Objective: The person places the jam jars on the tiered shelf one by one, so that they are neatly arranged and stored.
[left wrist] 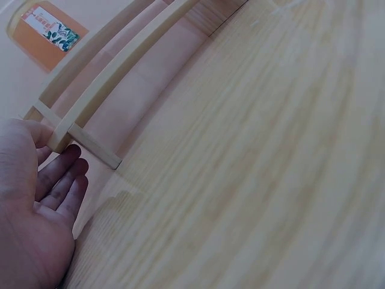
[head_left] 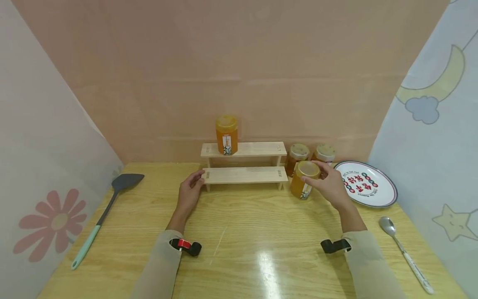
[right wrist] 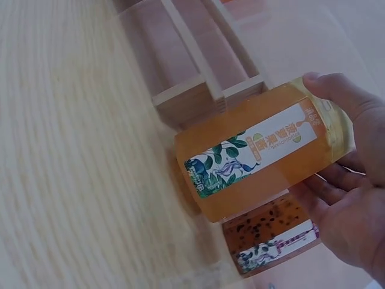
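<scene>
Head view shows the right hand (head_left: 330, 185) curled round the lid end of an orange jar (head_left: 304, 180), which is tilted just off the right end of the wooden two-step rack (head_left: 244, 166), at about 3 o'clock from it. Its base looks close to the counter (head_left: 242, 232); contact cannot be told. Two more jars (head_left: 311, 154) stand just behind it. The left hand (head_left: 190, 191) lies with relaxed fingers touching the left end of the rack's lower step, gripping nothing. Another jar (head_left: 226, 135) stands upright on the upper step. A plate (head_left: 381, 195) sits at 3 o'clock, a spoon (head_left: 403, 249) at 4, a spatula (head_left: 108, 211) at 9.
</scene>
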